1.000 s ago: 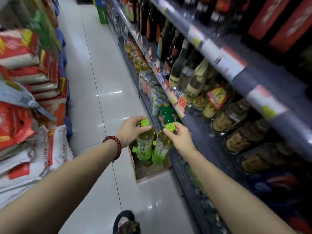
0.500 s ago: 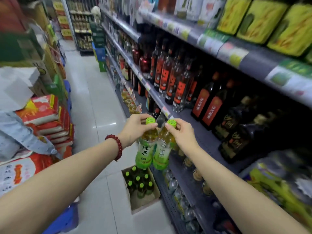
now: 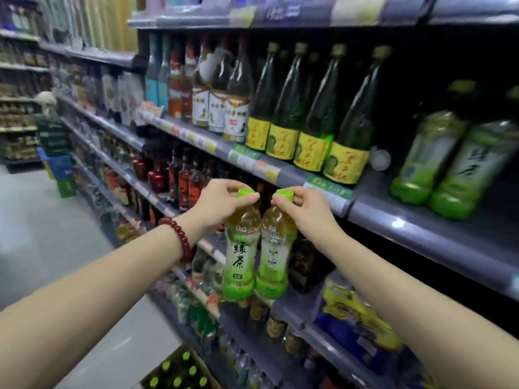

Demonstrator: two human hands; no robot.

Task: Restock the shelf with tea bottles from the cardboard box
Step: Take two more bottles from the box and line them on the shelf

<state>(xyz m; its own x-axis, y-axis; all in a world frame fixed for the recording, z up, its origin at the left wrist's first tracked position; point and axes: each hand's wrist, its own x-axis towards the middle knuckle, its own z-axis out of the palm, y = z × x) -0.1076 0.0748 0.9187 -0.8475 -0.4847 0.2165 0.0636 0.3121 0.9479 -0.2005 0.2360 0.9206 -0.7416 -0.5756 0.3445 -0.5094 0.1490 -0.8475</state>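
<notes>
My left hand (image 3: 217, 202) pinches the green cap of a green tea bottle (image 3: 241, 256) that hangs upright in the air. My right hand (image 3: 304, 211) pinches the cap of a second tea bottle (image 3: 276, 254) right beside it, the two bottles touching. Both hang in front of the shelving, below the grey shelf (image 3: 421, 228) where two matching tea bottles (image 3: 449, 164) stand at the right. The cardboard box (image 3: 179, 372) sits on the floor at the bottom edge, with several green-capped bottles in it.
Tall dark green bottles with yellow labels (image 3: 309, 119) stand on the same shelf, left of the tea bottles. Red-labelled bottles (image 3: 179, 178) fill the shelf below. Lower shelves hold jars and packets. The aisle floor (image 3: 56, 234) stretches away on the left.
Both hands have lifted the two tea bottles from the box up to chest height in front of the shelves. My view has tilted upward, so the box has dropped to the bottom edge.
</notes>
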